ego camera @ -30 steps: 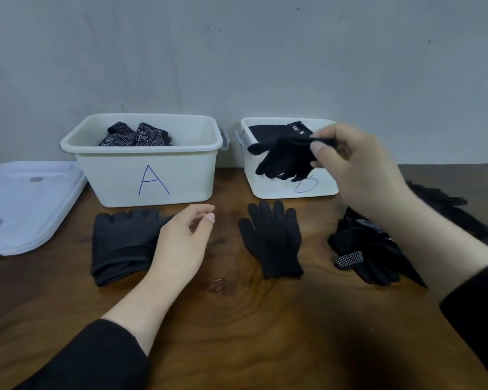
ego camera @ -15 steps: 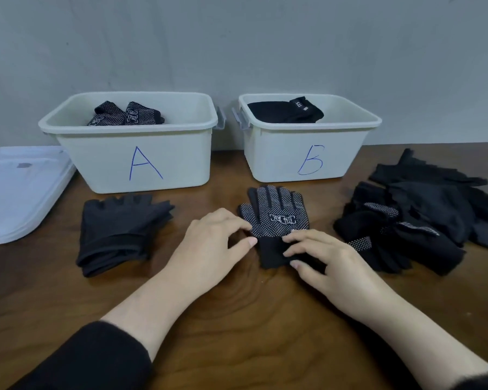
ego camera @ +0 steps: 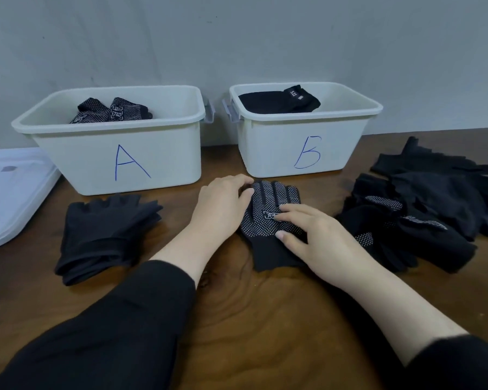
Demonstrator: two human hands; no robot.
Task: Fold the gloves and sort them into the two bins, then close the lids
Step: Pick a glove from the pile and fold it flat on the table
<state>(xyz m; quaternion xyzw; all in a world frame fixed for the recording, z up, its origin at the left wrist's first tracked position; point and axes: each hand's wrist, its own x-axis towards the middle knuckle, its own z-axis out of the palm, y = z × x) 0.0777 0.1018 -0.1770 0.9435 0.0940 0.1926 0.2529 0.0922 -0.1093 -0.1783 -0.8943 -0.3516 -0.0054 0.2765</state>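
Between the two hands, on the wooden table (ego camera: 265,319), a black dotted glove (ego camera: 268,220) is laid flat, its fingers pointing toward bin B (ego camera: 304,142). The glove's finger end is touched by the curled fingertips of the left hand (ego camera: 220,206); whether it is pinched there cannot be told. The palm and cuff of the glove are pressed by the relaxed, spread fingers of the right hand (ego camera: 316,240). Left of the left hand a stack of plain black gloves (ego camera: 102,235) is seen, in front of bin A (ego camera: 119,159), in which dotted gloves are held. Right of the right hand an unsorted heap of gloves (ego camera: 428,209) is spread. Beyond bin A, white lids (ego camera: 9,192) are stacked.
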